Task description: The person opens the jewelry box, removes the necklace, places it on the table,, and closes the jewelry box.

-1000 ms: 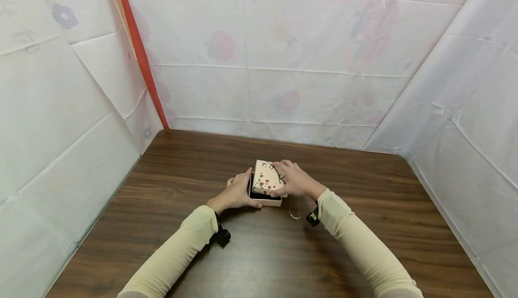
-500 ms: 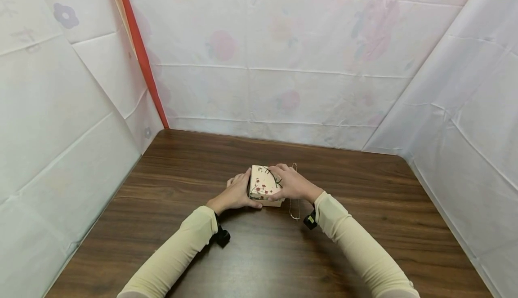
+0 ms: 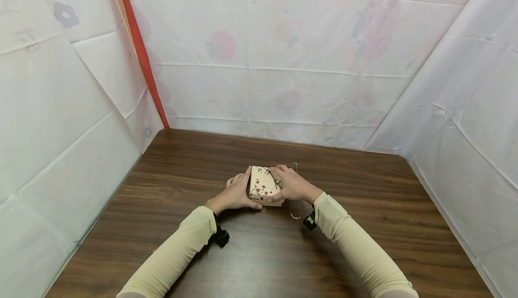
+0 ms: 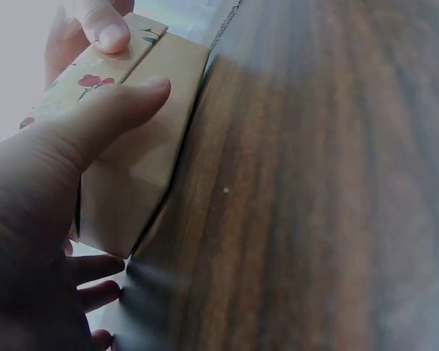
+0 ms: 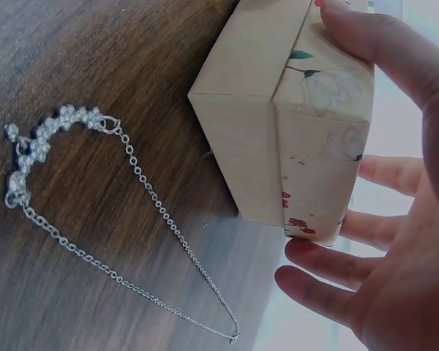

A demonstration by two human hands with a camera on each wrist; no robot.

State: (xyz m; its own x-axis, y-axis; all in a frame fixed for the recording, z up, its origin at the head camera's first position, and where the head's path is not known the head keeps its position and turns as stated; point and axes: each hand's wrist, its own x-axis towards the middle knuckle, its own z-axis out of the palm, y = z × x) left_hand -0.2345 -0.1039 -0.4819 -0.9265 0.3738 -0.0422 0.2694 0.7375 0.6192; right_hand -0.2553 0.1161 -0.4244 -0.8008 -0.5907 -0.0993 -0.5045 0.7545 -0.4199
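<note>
A small cream gift box stands on the table. Its flower-printed lid (image 3: pixel 261 182) sits over the plain base (image 5: pixel 241 95), and a band of the base shows below the lid in both wrist views. My left hand (image 3: pixel 236 192) grips the box from the left, with its thumb along the front side and its other fingers behind. From the right, my right hand (image 3: pixel 295 184) holds the lid between thumb and fingers. Beside the box, partly under my right hand in the head view, lies a fine chain necklace (image 5: pixel 79 117) with a curved row of clear stones.
The dark wood-grain table (image 3: pixel 364 208) extends around the box on all sides. White printed sheets (image 3: pixel 307 55) hang behind it and at both sides. A red strip (image 3: pixel 141 55) runs down the back left corner. Small black cameras are strapped at both wrists.
The lid has moved down and slightly left onto the base, covering its dark inside. My right hand moved with it, exposing the necklace's far end. My left hand stayed in place.
</note>
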